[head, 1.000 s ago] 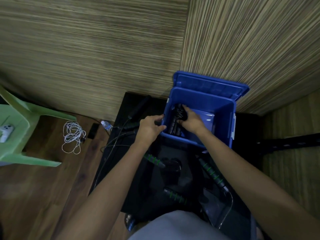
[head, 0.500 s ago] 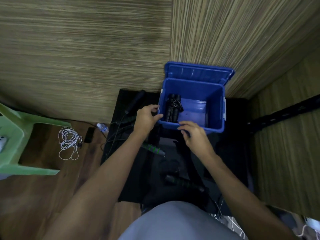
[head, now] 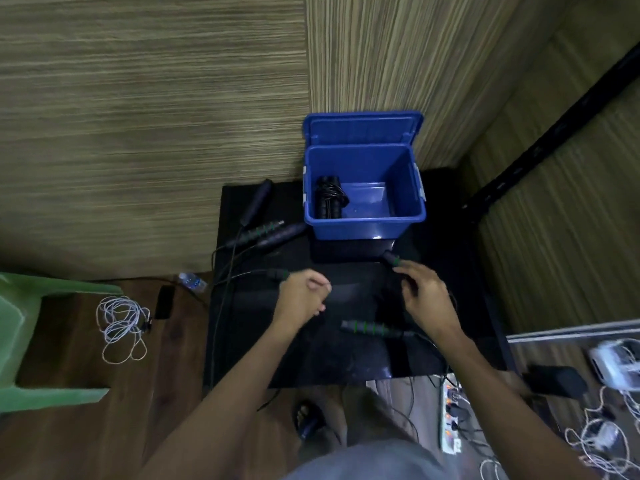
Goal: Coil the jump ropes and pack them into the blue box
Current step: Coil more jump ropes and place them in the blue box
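The blue box (head: 367,226) stands open at the back of the black table (head: 349,362), lid tilted against the wall. One coiled black jump rope (head: 329,199) lies inside on its left side. My left hand (head: 302,296) is curled round a green-ringed handle (head: 277,274) whose cord runs off to the left. In front of the box my right hand (head: 426,296) grips another green-ringed handle (head: 393,258). A third green-ringed handle (head: 370,329) lies on the table between my hands. More handles (head: 268,233) lie left of the box.
Black cords (head: 221,268) trail off the table's left edge. On the floor to the left are a green plastic chair (head: 20,341), a white cable bundle (head: 119,323), a small bottle (head: 192,282) and a phone (head: 164,301). A power strip (head: 450,417) and a black frame (head: 540,147) are on the right.
My right hand came out of the box, leaving the coiled rope inside. My left hand let go of the box rim. Both hands now hold green-ringed handles on the table.
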